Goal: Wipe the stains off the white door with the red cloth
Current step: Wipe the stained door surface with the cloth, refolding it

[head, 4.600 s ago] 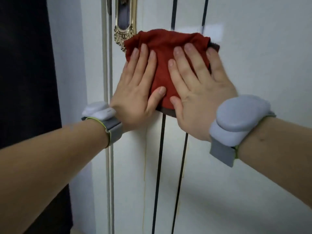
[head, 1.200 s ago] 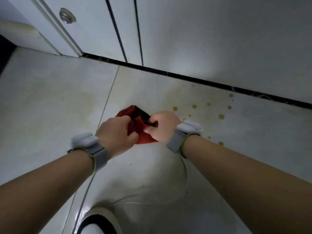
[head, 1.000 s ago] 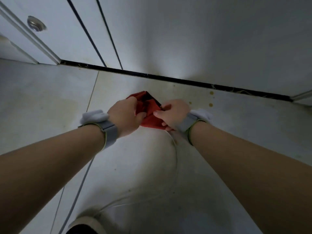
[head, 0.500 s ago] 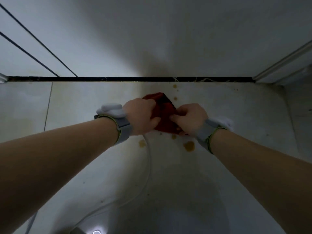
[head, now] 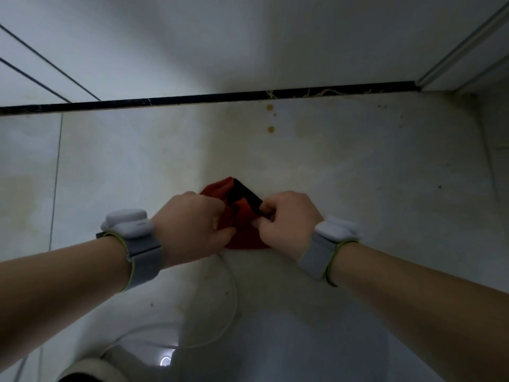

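Red cloth [head: 242, 230] bunched, held low over the floor [head: 358, 175] between both hands. Left hand [head: 192, 226] and right hand [head: 286, 220] each grip it with curled fingers. White door [head: 248, 42] beyond; brown spots [head: 271, 129] on floor.

The crumpled red cloth [head: 243, 235] looks soft, matt and woven, with a darker band along one fold. The flat white door [head: 248, 37] is smooth and faintly glossy, catching a soft sheen. The pale floor tiles [head: 358, 188] look polished and are blotched with brownish stains [head: 271, 129]. The black threshold strip [head: 192, 100] resembles veined stone. The grey wrist straps [head: 146, 260] are woven fabric, each carrying a smooth white plastic pod [head: 126, 223].
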